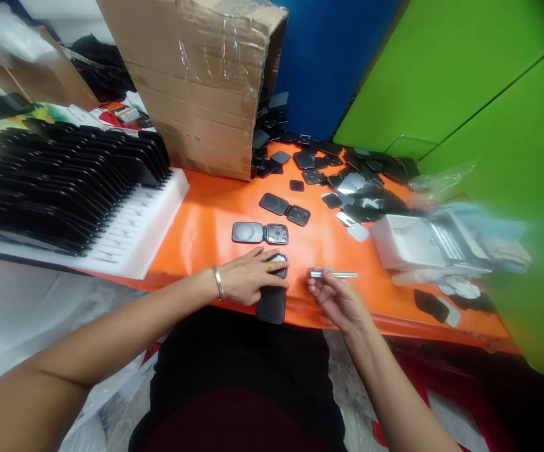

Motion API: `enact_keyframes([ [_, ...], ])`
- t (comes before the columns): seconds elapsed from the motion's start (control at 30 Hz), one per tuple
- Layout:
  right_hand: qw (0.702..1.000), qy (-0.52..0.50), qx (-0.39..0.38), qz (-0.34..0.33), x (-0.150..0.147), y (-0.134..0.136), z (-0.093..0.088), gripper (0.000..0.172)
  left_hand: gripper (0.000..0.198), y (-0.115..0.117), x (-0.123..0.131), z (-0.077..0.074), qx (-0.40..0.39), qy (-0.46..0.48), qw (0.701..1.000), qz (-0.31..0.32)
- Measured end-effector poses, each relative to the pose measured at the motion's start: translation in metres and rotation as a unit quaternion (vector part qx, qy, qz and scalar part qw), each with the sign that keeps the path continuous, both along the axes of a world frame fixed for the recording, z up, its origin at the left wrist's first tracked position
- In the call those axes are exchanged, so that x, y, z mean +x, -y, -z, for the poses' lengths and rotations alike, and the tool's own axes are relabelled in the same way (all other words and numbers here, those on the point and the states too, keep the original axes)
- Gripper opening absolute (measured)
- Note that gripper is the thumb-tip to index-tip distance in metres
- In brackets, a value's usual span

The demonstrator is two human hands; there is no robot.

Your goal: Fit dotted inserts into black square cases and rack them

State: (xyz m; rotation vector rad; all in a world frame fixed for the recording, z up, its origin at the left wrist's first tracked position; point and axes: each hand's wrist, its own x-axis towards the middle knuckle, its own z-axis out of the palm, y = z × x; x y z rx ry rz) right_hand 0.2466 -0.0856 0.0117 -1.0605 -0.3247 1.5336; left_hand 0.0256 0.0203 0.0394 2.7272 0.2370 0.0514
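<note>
My left hand (246,276), with a bracelet and a ring, lies over a black hinged piece (278,265) at the table's front edge. Its fingers are stretched out across the piece and partly cover it. Just below the hand, a flat dark panel (272,306) reaches over the edge. To the right, my right hand (335,295) is closed around a slim silver metal rod (347,275), held level above the orange table. Farther back lie two more unfolded hinged black pieces, one straight (248,232) and one slanted (274,204).
A white foam rack (159,232) of upright black panels (64,182) stands left on the orange table (206,194). Behind is a cardboard box (206,81). Loose black parts (370,163) are heaped at the back right, near an open white box (398,242). Green panels (441,94) border the right.
</note>
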Motion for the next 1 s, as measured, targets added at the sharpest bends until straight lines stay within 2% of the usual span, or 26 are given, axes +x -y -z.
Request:
enact_keyframes([
  [0.13,1.0,-0.011,-0.005,0.018,0.002,0.007,-0.001,0.019,0.056,-0.014,0.01,-0.008,-0.003,-0.048,0.999,0.018],
  [0.3,0.999,-0.001,-0.001,0.036,0.011,0.015,-0.003,0.019,0.05,-0.018,0.017,0.0,0.001,0.005,1.0,-0.001],
  [0.37,0.999,0.009,0.004,0.046,0.016,0.018,-0.004,0.019,0.053,-0.012,0.018,0.008,0.001,0.034,0.998,-0.046],
  [0.43,0.998,0.025,0.012,0.057,0.021,0.02,-0.006,0.019,0.055,-0.001,0.02,0.015,0.004,0.062,0.99,-0.124],
  [0.53,0.996,0.053,0.028,0.068,0.025,0.021,-0.011,0.017,0.052,0.017,0.027,0.024,0.006,0.09,0.961,-0.26],
  [0.6,0.995,0.071,0.038,0.06,0.024,0.02,-0.015,0.017,0.049,0.025,0.031,0.026,-0.005,0.101,0.944,-0.312],
  [0.7,0.993,0.105,0.039,0.035,0.017,0.019,-0.02,0.015,0.052,0.029,0.027,0.027,-0.038,0.121,0.939,-0.32],
  [0.83,0.988,0.153,0.032,-0.012,0.0,0.017,-0.023,0.02,0.061,0.028,0.005,0.026,-0.062,0.134,0.941,-0.305],
  [1.0,0.972,0.223,0.038,-0.064,-0.025,0.011,-0.028,0.026,0.054,0.028,-0.012,0.029,-0.076,0.146,0.932,-0.321],
])
